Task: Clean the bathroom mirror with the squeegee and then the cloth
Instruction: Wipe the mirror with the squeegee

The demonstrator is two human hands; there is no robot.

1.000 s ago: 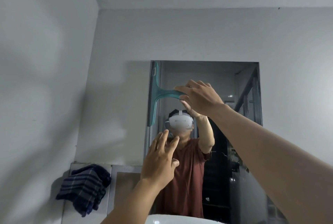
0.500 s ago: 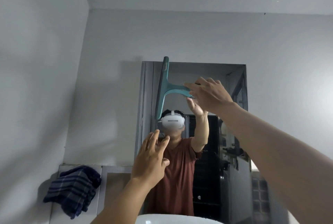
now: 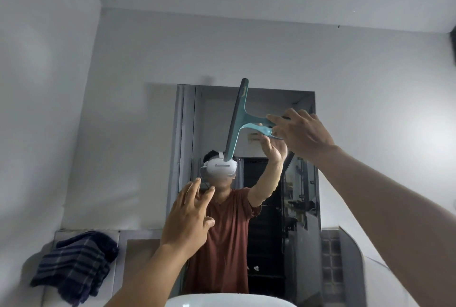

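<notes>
Overhead, right hand (image 3: 306,136) gripping squeegee (image 3: 236,121), blade seemingly on mirror (image 3: 212,121), left hand (image 3: 187,222) empty, fingers (image 3: 195,190) spread

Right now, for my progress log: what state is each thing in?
Squeegee: held by its handle, blade nearly upright at the mirror's top.
Right hand: grips the squeegee handle.
Left hand: open, raised, holds nothing.
Cloth: bunched on the ledge, untouched.

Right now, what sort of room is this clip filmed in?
Most likely a small bathroom: a wall mirror hangs above a white basin, a dark striped cloth lies to its lower left, and the right hand grips a squeegee.
</notes>
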